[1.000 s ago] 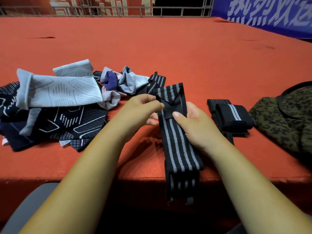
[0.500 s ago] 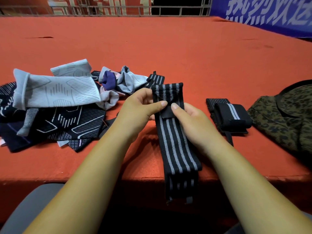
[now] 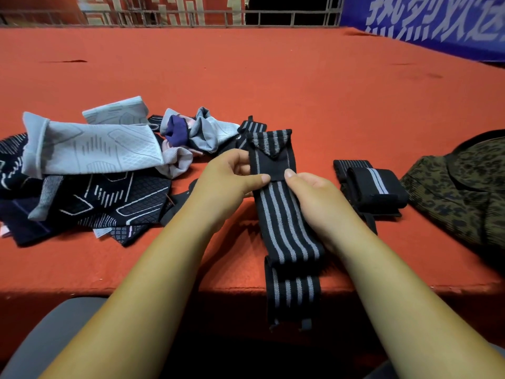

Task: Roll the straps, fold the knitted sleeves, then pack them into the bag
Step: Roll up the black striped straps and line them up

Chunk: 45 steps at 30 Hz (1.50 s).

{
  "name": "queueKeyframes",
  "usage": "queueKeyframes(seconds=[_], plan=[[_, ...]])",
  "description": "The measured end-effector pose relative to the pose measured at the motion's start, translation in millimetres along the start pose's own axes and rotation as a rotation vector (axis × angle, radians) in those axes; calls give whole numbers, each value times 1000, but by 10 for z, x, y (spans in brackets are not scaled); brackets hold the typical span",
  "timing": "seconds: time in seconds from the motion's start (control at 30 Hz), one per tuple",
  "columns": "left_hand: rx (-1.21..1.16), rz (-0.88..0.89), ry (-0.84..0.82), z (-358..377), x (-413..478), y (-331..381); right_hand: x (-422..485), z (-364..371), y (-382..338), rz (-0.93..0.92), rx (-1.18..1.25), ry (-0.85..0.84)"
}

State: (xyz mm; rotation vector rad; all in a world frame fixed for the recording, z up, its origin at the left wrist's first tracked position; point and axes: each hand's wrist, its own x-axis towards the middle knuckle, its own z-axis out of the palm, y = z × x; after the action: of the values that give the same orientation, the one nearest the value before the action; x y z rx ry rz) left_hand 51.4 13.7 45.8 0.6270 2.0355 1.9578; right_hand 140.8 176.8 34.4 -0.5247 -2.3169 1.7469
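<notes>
Left hand (image 3: 226,181): fingers curled, thumb and fingers pinching the left edge of the striped strap (image 3: 284,220) at its black tab.
Right hand (image 3: 314,198): curled, thumb pressing the tab's right edge, fingers under the strap.
Strap: between both hands on the red table (image 3: 246,77), far end folded to a point beyond the thumbs, near end hanging over the edge between the forearms.
Rolled strap (image 3: 377,187): just right of the right hand.
Bag (image 3: 459,192): further right.
Knitted sleeves (image 3: 90,151): heaped left of the left hand.
Change: thumb tips, touching half a second ago, now sit slightly apart.
</notes>
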Motion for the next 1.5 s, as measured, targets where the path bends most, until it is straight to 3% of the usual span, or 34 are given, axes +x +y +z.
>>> queueKeyframes(seconds=[0.13, 0.57, 0.83, 0.9, 1.03, 1.17, 1.5], plan=[[17, 62, 111, -71, 60, -77, 52, 13, 64, 119, 231, -101], [225, 128, 48, -171, 35, -22, 44, -47, -15, 170, 618, -97], [432, 190, 20, -106, -26, 71, -11, -27, 7, 38, 504, -154], [419, 175, 30, -78, -26, 78, 4, -27, 16, 26, 490, -117], [163, 16, 13, 23, 31, 63, 54, -32, 16, -10, 462, -24], [298, -82, -119, 243, -102, 87, 57, 3, 14, -60, 435, 20], [343, -85, -82, 292, -132, 115, 37, 31, 32, -161, 332, 129]])
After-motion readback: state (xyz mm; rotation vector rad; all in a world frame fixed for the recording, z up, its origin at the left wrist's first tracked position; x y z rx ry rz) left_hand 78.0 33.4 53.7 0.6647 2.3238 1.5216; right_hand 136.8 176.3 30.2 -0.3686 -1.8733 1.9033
